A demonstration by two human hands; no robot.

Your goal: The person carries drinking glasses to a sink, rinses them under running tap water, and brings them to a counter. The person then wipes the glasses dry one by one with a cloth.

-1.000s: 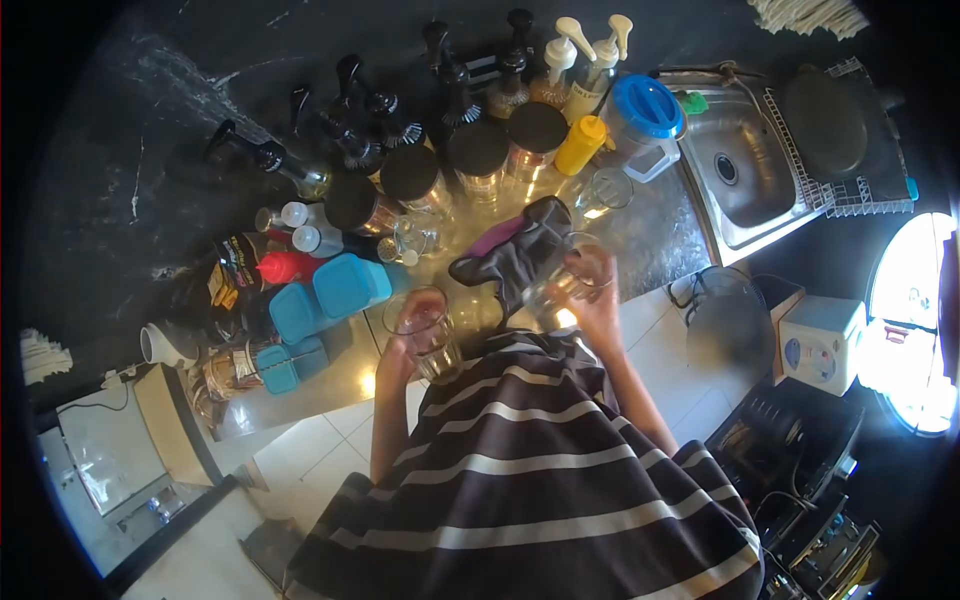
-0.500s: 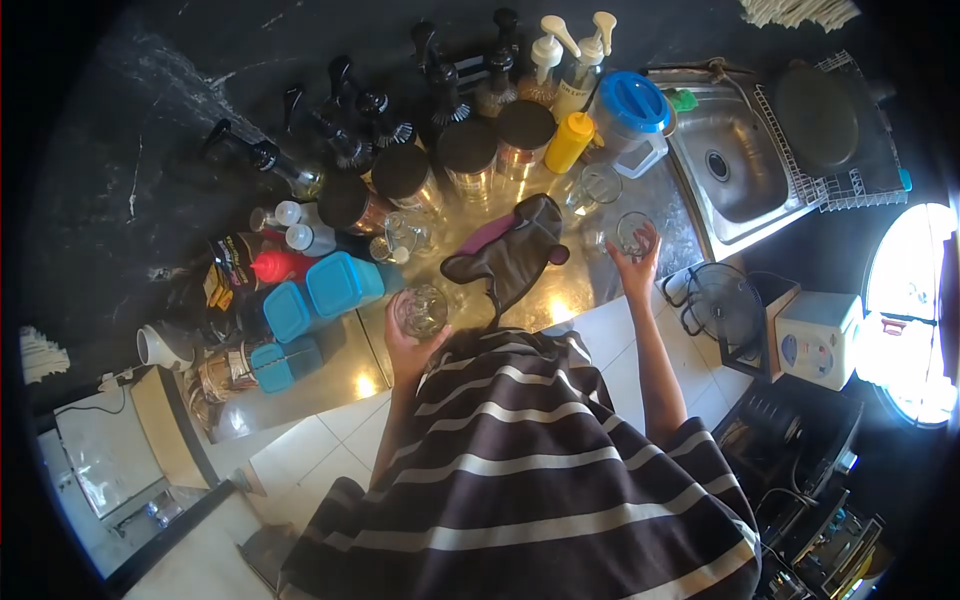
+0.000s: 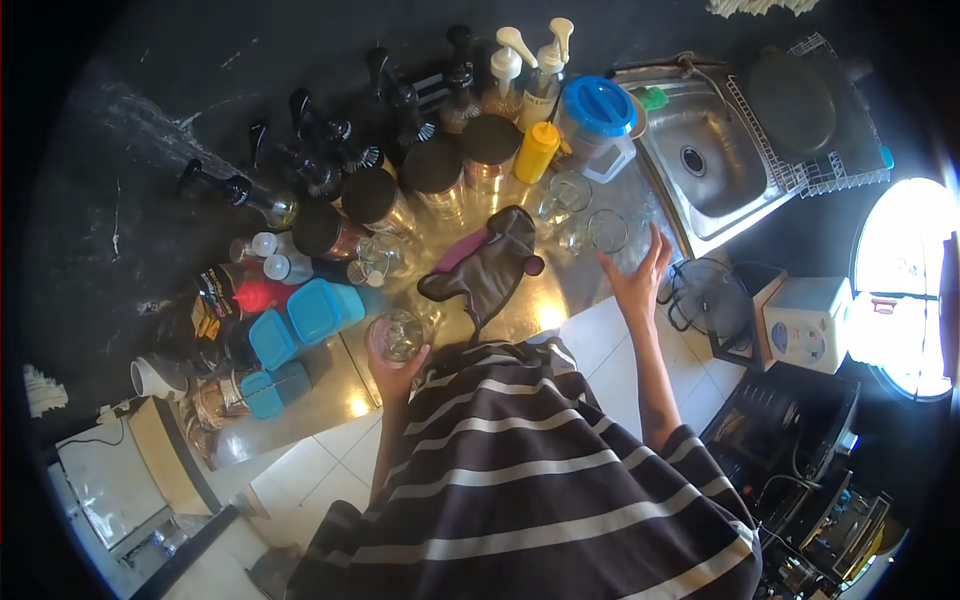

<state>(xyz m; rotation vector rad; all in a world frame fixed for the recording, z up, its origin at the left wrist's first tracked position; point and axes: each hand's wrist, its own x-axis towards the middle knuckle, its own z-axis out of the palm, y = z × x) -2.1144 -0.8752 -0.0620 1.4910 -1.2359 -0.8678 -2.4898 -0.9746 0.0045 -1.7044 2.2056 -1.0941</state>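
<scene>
My left hand [image 3: 392, 374] is wrapped round a clear drinking glass [image 3: 399, 334] at the counter's front edge. My right hand [image 3: 641, 278] is open, fingers spread, just in front of a second clear glass [image 3: 607, 232] that stands on the metal counter [image 3: 572, 288]. Another glass [image 3: 570, 192] stands close behind that one. Between my hands lies a crumpled dark brown bag-like item [image 3: 505, 262] with a pink part and a thin strap; its exact kind is unclear.
Dark-lidded canisters [image 3: 434, 165], pump bottles [image 3: 507, 66], a yellow squeeze bottle [image 3: 538, 152] and a blue-lidded jug [image 3: 599, 110] line the back. Blue-lidded containers [image 3: 315, 309] stand at left. A sink [image 3: 705, 165] and wire rack [image 3: 838, 175] are at right.
My right hand has let go of the glass and drawn back from it, leaving it on the counter. My left hand still holds its glass. The view has shifted slightly.
</scene>
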